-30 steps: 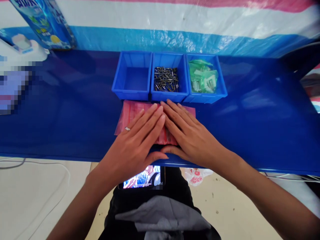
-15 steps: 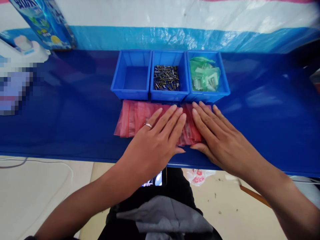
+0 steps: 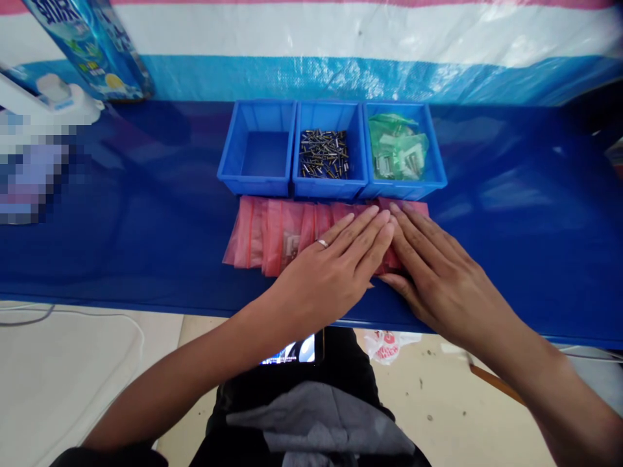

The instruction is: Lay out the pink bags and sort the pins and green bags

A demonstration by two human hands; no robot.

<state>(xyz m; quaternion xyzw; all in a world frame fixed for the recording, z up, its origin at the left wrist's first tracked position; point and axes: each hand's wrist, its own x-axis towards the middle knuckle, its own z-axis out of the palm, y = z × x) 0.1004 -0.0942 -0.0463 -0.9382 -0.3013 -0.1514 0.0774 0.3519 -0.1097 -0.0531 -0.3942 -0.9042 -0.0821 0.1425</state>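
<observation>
Several pink zip bags lie overlapping in a row on the blue table, just in front of the bins. Small parts show faintly inside some of them. My left hand, with a ring on one finger, rests flat across the middle and right of the row, fingers stretched out. My right hand lies flat over the right end of the bags, its fingers also extended. The fingertips of both hands meet near the right end. Beneath the hands, part of the bags is hidden.
Behind the bags stand three blue bins: an empty left bin, a middle bin with many screw-like metal pieces, and a right bin holding green bags. A blue package stands at back left. A phone lies on my lap.
My left hand has slid to the right along the bags, uncovering more of the row's middle. My right hand has shifted slightly right, and the row's right end reaches further right.
</observation>
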